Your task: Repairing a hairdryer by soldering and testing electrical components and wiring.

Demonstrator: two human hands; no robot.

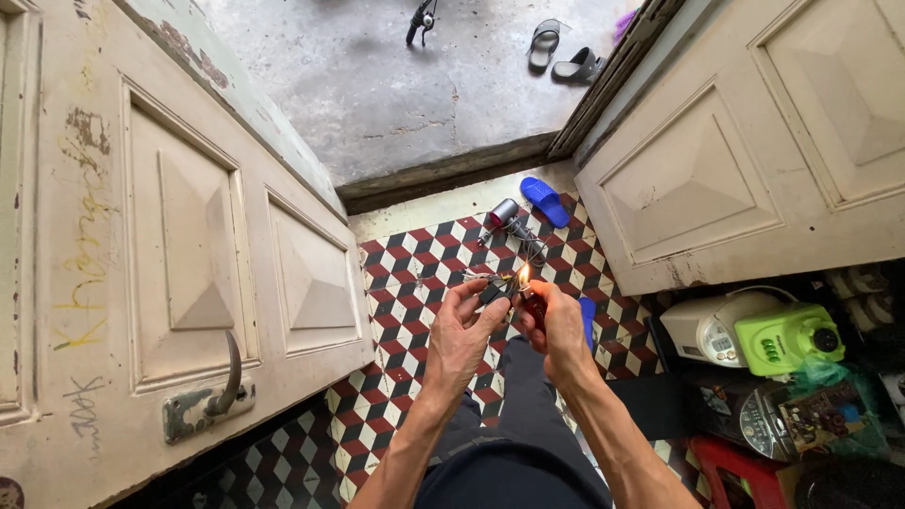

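Wires (490, 283) pinched in left hand (459, 335); right hand (561, 325) grips lit red lighter (533, 303).

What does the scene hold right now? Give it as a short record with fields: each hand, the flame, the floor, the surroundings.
left hand: pinches a small dark part with thin wires at the fingertips
right hand: grips a small red lighter
flame: lit, right beside the dark part
floor: red, white and black patterned tiles; a blue plastic slipper and a small grey cylindrical device lie near the threshold
surroundings: cream panelled wooden doors open on both sides; a lime-green appliance at the right
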